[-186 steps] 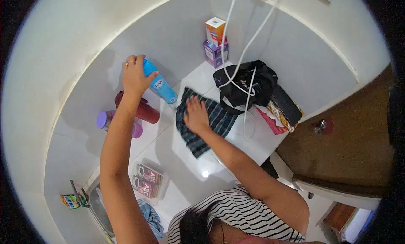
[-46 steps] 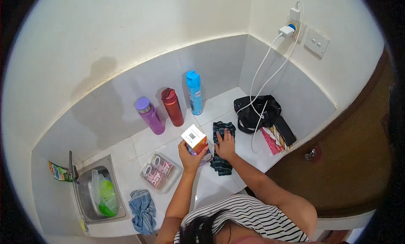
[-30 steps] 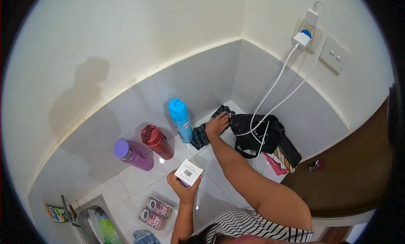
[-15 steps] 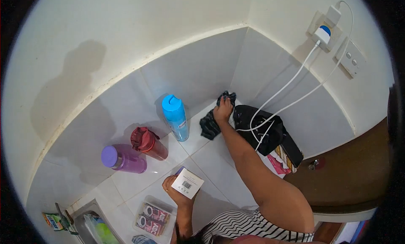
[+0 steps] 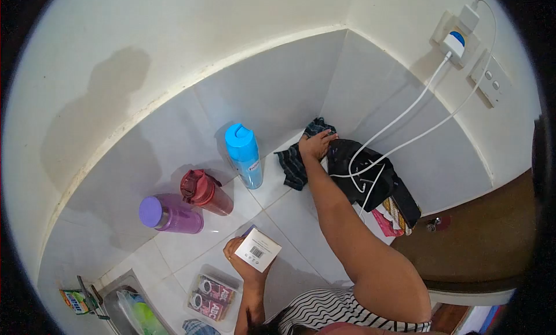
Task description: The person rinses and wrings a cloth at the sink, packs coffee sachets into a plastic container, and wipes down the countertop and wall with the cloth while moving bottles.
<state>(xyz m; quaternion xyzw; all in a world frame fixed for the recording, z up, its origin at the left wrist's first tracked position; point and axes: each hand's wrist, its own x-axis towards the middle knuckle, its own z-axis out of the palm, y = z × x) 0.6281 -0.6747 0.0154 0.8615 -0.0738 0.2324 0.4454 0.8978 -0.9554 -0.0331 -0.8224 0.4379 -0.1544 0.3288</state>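
Observation:
A white box (image 5: 258, 250) with a barcode is held in my left hand (image 5: 244, 260), whose fingers wrap its left side. A purple edge shows at the box's top. Near the wall corner my right hand (image 5: 315, 145) rests on a dark checked cloth (image 5: 294, 167), its fingers spread toward a black bag (image 5: 362, 184). Part of the cloth bunches up behind that hand. The blue bottle (image 5: 244, 155) stands upright to the left of the cloth.
A red bottle (image 5: 207, 192) and a purple bottle (image 5: 171, 215) stand along the left wall. Below them are a plastic container of packets (image 5: 212, 297) and a sink (image 5: 128, 277). White cables (image 5: 405, 110) hang from the outlet across the black bag.
My right hand has shifted slightly right and turned, its fingers now pointing toward the black bag. The cloth is spread a little differently. My left hand still holds the box.

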